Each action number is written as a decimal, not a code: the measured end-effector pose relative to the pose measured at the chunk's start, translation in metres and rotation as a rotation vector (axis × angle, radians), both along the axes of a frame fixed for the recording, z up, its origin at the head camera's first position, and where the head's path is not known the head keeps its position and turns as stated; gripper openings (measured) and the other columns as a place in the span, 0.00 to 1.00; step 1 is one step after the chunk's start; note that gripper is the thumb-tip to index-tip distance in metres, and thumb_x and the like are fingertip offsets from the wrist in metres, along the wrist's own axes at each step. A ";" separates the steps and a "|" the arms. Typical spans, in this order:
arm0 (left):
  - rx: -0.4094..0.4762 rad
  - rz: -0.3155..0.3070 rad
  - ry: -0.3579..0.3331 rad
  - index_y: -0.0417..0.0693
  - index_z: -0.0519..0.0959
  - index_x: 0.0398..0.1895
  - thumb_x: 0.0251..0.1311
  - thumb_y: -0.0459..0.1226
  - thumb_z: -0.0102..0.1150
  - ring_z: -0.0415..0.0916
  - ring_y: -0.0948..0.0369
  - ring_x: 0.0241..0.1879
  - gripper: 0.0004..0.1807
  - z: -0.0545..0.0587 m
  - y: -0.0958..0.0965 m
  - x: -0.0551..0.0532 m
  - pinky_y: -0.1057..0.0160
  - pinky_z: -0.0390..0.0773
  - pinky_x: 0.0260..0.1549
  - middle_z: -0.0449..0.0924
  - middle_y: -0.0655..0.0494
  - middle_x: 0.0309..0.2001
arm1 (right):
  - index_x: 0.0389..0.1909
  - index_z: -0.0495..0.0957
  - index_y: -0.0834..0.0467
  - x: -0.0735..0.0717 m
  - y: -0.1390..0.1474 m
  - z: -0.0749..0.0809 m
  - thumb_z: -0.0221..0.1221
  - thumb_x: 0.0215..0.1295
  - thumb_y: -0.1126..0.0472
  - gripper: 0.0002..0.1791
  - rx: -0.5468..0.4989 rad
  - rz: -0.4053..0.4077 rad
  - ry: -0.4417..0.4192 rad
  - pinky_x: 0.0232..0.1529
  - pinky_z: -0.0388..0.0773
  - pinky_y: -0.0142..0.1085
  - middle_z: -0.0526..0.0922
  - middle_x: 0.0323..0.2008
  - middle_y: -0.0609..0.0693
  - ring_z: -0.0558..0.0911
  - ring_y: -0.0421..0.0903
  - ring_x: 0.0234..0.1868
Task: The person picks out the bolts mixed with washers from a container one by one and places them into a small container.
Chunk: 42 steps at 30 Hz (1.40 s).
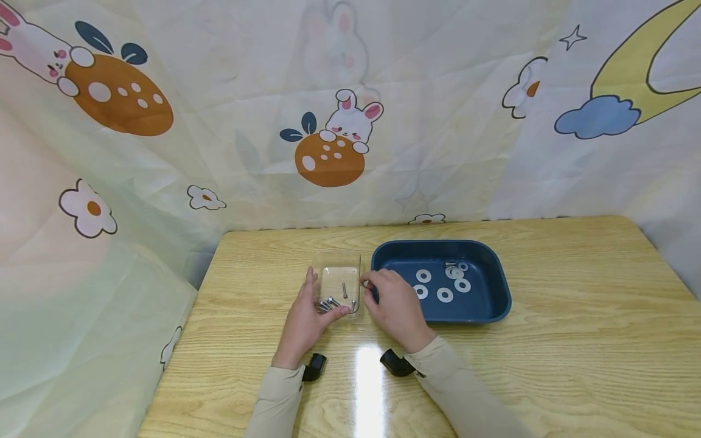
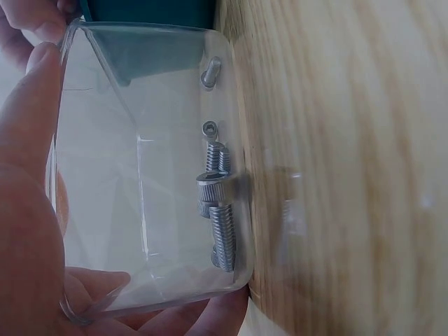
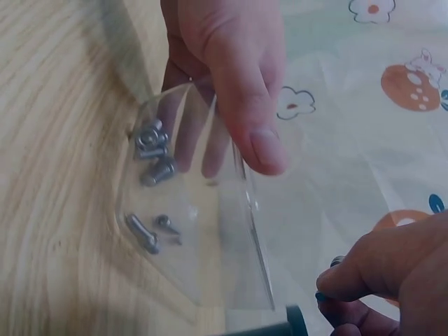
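Note:
My left hand (image 1: 303, 322) grips a clear plastic box (image 1: 339, 271) by its near left side, with the thumb over the near rim and the fingers along the outside wall. Inside lie several silver socket-head screws (image 2: 222, 231), most of them bunched toward the left hand. My right hand (image 1: 395, 304) is over the gap between this box and a blue tray (image 1: 502, 292). Its thumb and forefinger pinch a small metal piece (image 3: 337, 260), mostly hidden by the fingers. Several flat white washers (image 1: 445, 295) are spread over the tray floor.
A few small screws (image 1: 450, 264) lie by the washers at the tray's back. Both containers stand on a wood-grain table (image 1: 575, 340). A printed curtain (image 1: 438, 152) hangs along the back and left side. Black wrist mounts (image 1: 395, 363) jut out near the cuffs.

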State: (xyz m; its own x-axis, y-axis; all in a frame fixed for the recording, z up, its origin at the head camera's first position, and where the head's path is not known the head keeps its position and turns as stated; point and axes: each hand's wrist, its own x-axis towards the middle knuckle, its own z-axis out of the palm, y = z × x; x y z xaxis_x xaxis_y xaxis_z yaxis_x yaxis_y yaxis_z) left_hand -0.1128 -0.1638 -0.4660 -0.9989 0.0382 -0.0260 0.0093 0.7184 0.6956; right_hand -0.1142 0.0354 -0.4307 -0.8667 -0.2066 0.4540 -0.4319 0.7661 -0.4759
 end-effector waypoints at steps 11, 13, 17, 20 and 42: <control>-0.014 0.003 0.004 0.59 0.33 0.73 0.35 0.70 0.61 0.52 0.49 0.67 0.67 -0.003 -0.001 0.001 0.47 0.58 0.62 0.52 0.52 0.70 | 0.35 0.82 0.50 -0.001 -0.012 -0.005 0.60 0.54 0.65 0.09 0.027 0.026 0.012 0.22 0.67 0.28 0.77 0.27 0.40 0.70 0.37 0.27; -0.014 0.002 0.001 0.60 0.32 0.73 0.35 0.69 0.61 0.52 0.49 0.67 0.67 -0.003 -0.001 0.000 0.47 0.58 0.62 0.52 0.52 0.70 | 0.36 0.82 0.50 -0.002 -0.013 -0.006 0.60 0.54 0.64 0.09 0.036 0.031 0.016 0.22 0.68 0.28 0.77 0.27 0.40 0.71 0.37 0.27; -0.016 -0.004 0.011 0.59 0.33 0.73 0.37 0.68 0.62 0.52 0.48 0.67 0.66 -0.003 -0.001 0.000 0.46 0.57 0.62 0.53 0.52 0.70 | 0.36 0.82 0.51 -0.004 -0.015 -0.007 0.59 0.55 0.64 0.09 0.046 0.044 0.017 0.23 0.69 0.28 0.79 0.29 0.41 0.71 0.37 0.28; -0.017 -0.006 0.025 0.57 0.33 0.73 0.38 0.67 0.63 0.53 0.47 0.67 0.66 -0.004 -0.001 0.001 0.46 0.58 0.61 0.53 0.51 0.70 | 0.36 0.82 0.51 -0.005 -0.016 -0.009 0.59 0.55 0.64 0.09 0.050 0.057 0.019 0.23 0.69 0.28 0.79 0.30 0.42 0.71 0.38 0.28; -0.002 -0.005 0.031 0.56 0.34 0.73 0.36 0.68 0.63 0.53 0.48 0.67 0.67 -0.003 0.000 -0.001 0.46 0.58 0.61 0.55 0.49 0.69 | 0.34 0.83 0.51 -0.012 -0.021 -0.009 0.60 0.55 0.65 0.08 0.163 0.089 0.012 0.28 0.76 0.34 0.81 0.31 0.42 0.76 0.41 0.36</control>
